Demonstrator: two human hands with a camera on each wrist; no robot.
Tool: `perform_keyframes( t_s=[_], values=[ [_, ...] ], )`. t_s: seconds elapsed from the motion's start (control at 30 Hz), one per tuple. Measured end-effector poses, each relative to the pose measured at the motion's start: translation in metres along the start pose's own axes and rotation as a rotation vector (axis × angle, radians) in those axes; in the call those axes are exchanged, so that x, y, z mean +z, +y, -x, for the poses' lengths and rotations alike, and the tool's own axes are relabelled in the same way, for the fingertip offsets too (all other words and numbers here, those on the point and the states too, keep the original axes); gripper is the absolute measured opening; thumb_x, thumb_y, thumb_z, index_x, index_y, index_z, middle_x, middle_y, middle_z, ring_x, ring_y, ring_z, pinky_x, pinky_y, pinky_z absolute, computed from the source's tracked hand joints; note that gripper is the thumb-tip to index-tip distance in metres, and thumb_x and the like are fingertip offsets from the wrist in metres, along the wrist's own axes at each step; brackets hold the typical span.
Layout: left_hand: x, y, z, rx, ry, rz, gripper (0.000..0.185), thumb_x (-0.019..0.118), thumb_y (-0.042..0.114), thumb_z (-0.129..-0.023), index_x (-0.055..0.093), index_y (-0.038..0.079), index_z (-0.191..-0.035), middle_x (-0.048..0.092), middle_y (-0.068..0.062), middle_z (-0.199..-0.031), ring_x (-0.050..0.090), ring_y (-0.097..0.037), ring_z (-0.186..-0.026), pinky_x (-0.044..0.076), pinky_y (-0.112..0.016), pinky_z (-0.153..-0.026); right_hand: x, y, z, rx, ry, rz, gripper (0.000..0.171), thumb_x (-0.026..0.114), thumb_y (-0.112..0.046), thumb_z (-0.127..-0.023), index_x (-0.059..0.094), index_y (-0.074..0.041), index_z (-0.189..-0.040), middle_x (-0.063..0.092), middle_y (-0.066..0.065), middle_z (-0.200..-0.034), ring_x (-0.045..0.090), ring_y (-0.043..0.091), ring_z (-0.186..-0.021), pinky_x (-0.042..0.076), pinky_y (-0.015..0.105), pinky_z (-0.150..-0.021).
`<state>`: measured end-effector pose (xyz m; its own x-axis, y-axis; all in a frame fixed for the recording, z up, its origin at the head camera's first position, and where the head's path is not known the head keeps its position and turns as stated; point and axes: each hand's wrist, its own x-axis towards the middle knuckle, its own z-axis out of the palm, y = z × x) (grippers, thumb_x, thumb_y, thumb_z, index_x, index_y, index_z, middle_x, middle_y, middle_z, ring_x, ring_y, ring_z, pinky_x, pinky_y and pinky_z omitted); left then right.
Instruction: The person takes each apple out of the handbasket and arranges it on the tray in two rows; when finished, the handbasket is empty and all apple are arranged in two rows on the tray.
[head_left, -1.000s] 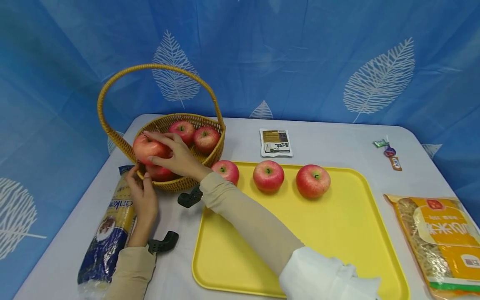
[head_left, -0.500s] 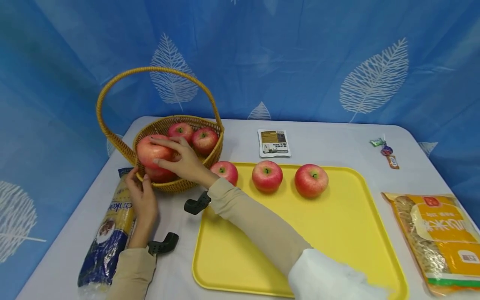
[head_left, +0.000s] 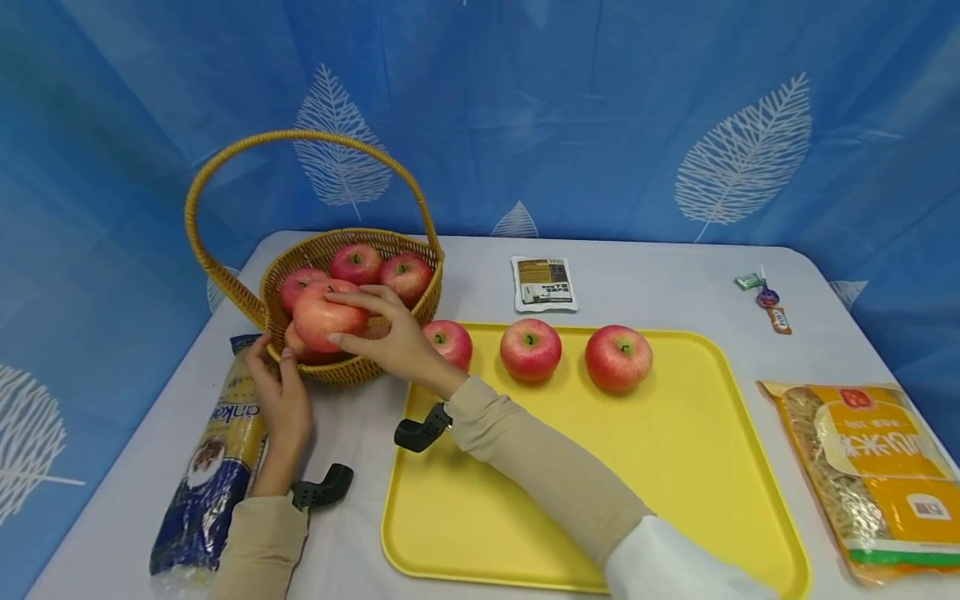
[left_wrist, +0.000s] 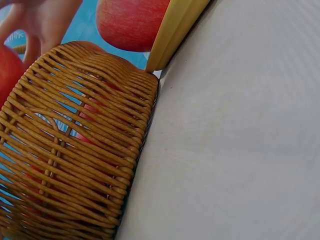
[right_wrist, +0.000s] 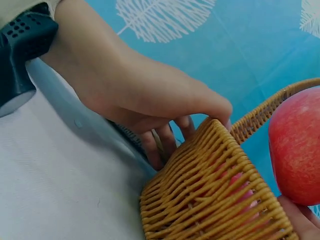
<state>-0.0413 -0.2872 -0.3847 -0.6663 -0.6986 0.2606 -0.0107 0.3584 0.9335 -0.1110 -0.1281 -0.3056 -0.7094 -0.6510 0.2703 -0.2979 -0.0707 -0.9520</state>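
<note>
— What's behind the scene here?
— A blue curtain (head_left: pixel 570 108) with white leaf prints, hanging in soft folds right across the back.
— And underneath?
— A pale table (head_left: pixel 660 283) with rounded corners, evenly lit.

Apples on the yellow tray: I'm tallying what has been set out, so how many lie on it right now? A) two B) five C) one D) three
D: three apples sit in a row along the far edge of the yellow tray; the right hand holds another above the basket.

Woven wicker basket (head_left: pixel 352 367); smooth glossy plastic tray (head_left: pixel 675 467).
</note>
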Motion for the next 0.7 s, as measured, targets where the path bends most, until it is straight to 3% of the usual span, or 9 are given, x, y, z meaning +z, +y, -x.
perform_keyframes(
  t_s=[0.13,0.3,0.5,0.7],
  values=[
    [0.001,0.0,0.0,-0.004,0.002,0.002,0.039,0.036,0.026,-0.097,0.033,0.012,-0.133,0.036,-0.005,-0.139,0.036,-0.013,-0.127,0.029,-0.033,-0.106,-0.004,0.01,0.002,0.005,0.017,-0.078,0.047,0.065,-0.009,-0.081,0.053,-0.009,-0.127,0.035,0.007,-0.134,0.034,0.008,-0.12,0.048,0.024,-0.086],
    [0.002,-0.001,0.0,-0.013,-0.001,0.011,0.038,0.036,0.025,-0.097,0.033,0.013,-0.133,0.035,-0.006,-0.14,0.034,-0.014,-0.129,0.027,-0.033,-0.108,-0.008,0.024,0.005,-0.012,0.028,-0.077,0.047,0.067,-0.009,-0.08,0.055,-0.011,-0.125,0.036,0.003,-0.135,0.031,0.004,-0.122,0.047,0.022,-0.085],
    [0.002,-0.001,0.001,-0.011,-0.004,0.026,0.038,0.036,0.024,-0.097,0.033,0.013,-0.133,0.034,-0.007,-0.14,0.033,-0.014,-0.13,0.026,-0.032,-0.108,-0.021,0.024,0.019,-0.038,0.014,-0.076,0.048,0.068,-0.006,-0.078,0.055,-0.009,-0.125,0.034,0.003,-0.136,0.03,0.004,-0.125,0.046,0.024,-0.088],
    [0.001,-0.002,0.001,-0.003,-0.009,0.049,0.038,0.036,0.023,-0.097,0.032,0.011,-0.133,0.034,-0.008,-0.14,0.032,-0.015,-0.131,0.025,-0.031,-0.109,-0.046,0.02,0.032,-0.098,-0.007,0.019,0.049,0.072,-0.009,-0.075,0.058,-0.011,-0.122,0.04,0.002,-0.13,0.047,0.011,-0.112,0.049,0.032,-0.083]
  ],
)
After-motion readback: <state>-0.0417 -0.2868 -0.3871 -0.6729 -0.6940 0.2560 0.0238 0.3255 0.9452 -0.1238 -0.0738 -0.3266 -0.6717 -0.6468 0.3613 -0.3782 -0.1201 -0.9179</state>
